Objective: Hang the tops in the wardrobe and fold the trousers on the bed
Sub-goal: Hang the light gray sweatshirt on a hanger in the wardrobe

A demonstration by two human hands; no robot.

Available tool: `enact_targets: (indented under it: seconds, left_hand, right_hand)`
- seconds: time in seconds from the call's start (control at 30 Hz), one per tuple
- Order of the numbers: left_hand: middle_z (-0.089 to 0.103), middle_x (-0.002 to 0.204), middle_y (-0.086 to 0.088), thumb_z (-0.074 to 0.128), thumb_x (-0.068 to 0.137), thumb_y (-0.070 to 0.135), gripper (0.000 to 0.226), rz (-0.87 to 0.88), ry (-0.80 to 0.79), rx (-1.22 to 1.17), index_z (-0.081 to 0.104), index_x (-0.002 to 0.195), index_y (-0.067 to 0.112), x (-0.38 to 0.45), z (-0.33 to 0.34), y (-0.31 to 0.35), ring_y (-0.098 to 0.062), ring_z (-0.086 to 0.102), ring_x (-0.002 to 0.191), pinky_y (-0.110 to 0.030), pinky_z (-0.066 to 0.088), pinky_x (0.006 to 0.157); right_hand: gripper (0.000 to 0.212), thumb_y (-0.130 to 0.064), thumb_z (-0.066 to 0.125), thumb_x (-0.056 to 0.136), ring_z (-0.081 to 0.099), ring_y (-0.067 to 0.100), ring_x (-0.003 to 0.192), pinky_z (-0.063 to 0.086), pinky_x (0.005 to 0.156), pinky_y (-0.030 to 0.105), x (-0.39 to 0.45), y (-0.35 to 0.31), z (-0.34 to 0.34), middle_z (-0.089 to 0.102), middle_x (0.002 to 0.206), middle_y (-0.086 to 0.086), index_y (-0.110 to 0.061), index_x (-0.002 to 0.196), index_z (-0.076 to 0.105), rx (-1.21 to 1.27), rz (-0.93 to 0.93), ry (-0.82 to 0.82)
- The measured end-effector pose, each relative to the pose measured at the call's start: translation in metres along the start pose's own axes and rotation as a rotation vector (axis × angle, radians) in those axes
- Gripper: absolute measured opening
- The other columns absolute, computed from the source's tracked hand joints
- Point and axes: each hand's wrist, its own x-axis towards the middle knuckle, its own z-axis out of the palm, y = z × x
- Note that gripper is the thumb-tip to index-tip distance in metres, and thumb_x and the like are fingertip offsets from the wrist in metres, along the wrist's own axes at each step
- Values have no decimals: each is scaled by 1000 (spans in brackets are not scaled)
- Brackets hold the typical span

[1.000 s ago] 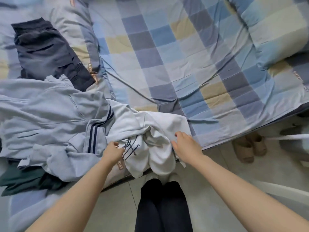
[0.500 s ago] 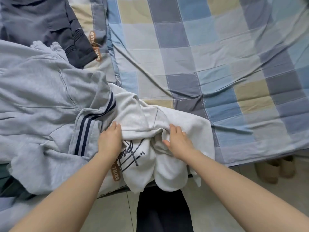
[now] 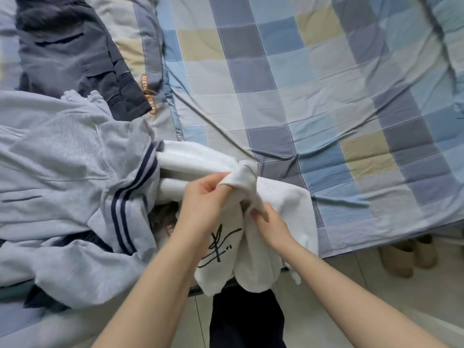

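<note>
A white top [image 3: 283, 204] with black script printed on it lies bunched at the bed's near edge and hangs partly over it. My left hand [image 3: 203, 199] grips a raised fold of its cloth. Just to the right, my right hand [image 3: 271, 222] pinches the same white top lower down. A light grey top [image 3: 65, 167] with dark navy stripes sprawls to the left, touching the white one. Folded dark grey trousers [image 3: 70, 56] lie at the far left of the bed.
The checked blue, grey and yellow bedcover [image 3: 313, 91] stretches out to the right. A pair of tan slippers [image 3: 406, 257] sits on the tiled floor by the bed. Dark green cloth [image 3: 15, 290] pokes out under the grey top.
Both hands moved from resting on the white top to gripping it, and the left hand has lifted a fold of it. The view shifted closer and to the left.
</note>
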Motion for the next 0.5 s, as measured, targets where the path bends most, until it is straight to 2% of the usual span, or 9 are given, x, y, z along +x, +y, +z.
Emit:
enact_targets:
  seconds: [0.07, 0.1, 0.17, 0.23, 0.33, 0.37, 0.43, 0.47, 0.5]
  left_hand:
    - [72, 80, -20, 74, 83, 26, 19, -24, -99, -106, 76, 86, 7, -32, 22, 18, -13, 60, 70, -22, 49, 60]
    - [71, 81, -21, 75, 79, 28, 22, -33, -135, -160, 76, 86, 7, -47, 29, 29, -13, 61, 69, -21, 51, 58]
    - [71, 75, -11, 75, 73, 30, 20, -41, -170, -236, 78, 83, 13, -70, 35, 47, -9, 63, 65, -18, 50, 52]
    - [73, 80, -6, 76, 75, 25, 13, -28, -159, -270, 79, 85, 18, -85, 29, 60, -10, 66, 68, -21, 52, 53]
    - [76, 85, -5, 68, 83, 29, 17, -28, -54, -226, 78, 96, 23, -103, 7, 77, -13, 68, 70, -21, 52, 53]
    - [76, 86, -6, 68, 81, 32, 21, -11, -22, -220, 78, 98, 23, -112, 0, 88, -16, 70, 73, -24, 54, 56]
    - [76, 94, -7, 67, 78, 34, 25, 29, 42, -234, 78, 97, 22, -129, -11, 107, -20, 70, 88, -34, 57, 76]
    - [76, 95, -6, 67, 78, 35, 25, 50, 63, -244, 78, 97, 23, -137, -16, 116, -20, 69, 91, -36, 54, 80]
    - [76, 93, -6, 67, 76, 36, 27, 72, 62, -252, 78, 97, 23, -150, -19, 128, -21, 68, 90, -35, 54, 77]
  right_hand:
    - [19, -39, 45, 96, 60, 21, 96, 47, 73, 30, -25, -13, -12, 67, 91, -10, -32, 93, 62, 222, 56, 51]
    - [20, -41, 46, 95, 61, 20, 93, 53, 69, 33, -40, -21, -21, 68, 87, -10, -32, 90, 63, 389, 117, 85]
    - [22, -40, 48, 96, 64, 23, 95, 59, 69, 44, -72, -37, -41, 70, 95, -3, -30, 99, 66, 691, 263, 145]
    - [24, -34, 46, 99, 66, 27, 94, 57, 72, 55, -100, -53, -64, 73, 96, 1, -25, 104, 68, 930, 308, 212]
    - [28, -26, 42, 102, 64, 29, 102, 56, 77, 55, -144, -84, -101, 72, 106, 8, -19, 117, 64, 1156, 223, 253]
    - [30, -25, 41, 102, 63, 29, 106, 56, 78, 52, -164, -98, -113, 69, 113, 10, -17, 123, 62, 1200, 182, 255]
    - [32, -24, 42, 102, 62, 28, 108, 55, 77, 46, -198, -124, -131, 67, 119, 14, -14, 126, 60, 1240, 106, 229]
    - [32, -24, 43, 101, 62, 27, 108, 54, 78, 45, -212, -138, -138, 67, 119, 15, -13, 125, 61, 1248, 64, 210]
    - [32, -24, 43, 101, 61, 27, 109, 53, 81, 44, -230, -151, -146, 66, 120, 15, -13, 124, 62, 1269, 19, 196]
